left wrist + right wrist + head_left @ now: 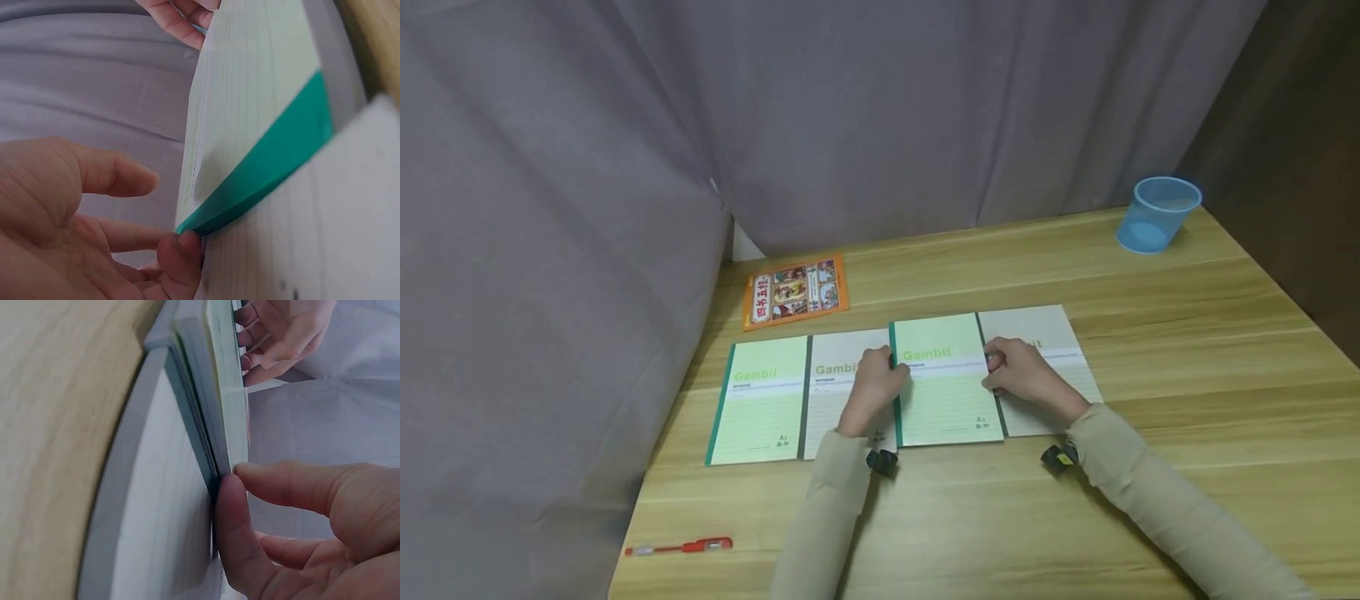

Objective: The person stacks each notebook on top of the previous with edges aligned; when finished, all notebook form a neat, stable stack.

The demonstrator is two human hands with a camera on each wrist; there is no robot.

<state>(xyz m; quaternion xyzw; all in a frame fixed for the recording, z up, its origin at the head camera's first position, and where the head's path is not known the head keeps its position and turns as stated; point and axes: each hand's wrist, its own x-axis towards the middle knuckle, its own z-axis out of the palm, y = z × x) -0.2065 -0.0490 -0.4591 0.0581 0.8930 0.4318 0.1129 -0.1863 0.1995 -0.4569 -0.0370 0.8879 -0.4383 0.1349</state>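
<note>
A row of notebooks lies side by side, pale green alternating with white. Both hands are at the second green notebook (950, 404), which has a green spine strip. My left hand (876, 385) touches that strip with its fingertips; in the left wrist view the thumb stands off the cover. At the opposite edge, my right hand (1026, 372) pinches the notebook between thumb and finger, as the right wrist view shows. The right-end white notebook (1060, 412) lies partly beneath the right hand. Left of the left hand are another white notebook (833, 417) and a green notebook (760, 425).
An orange picture booklet (796, 293) lies behind the row. A red pen (679, 547) is at the front left of the wooden table (962, 533). In the back right corner stands a blue translucent bin (1156, 218). Grey curtains (850, 117) hang behind and to the left.
</note>
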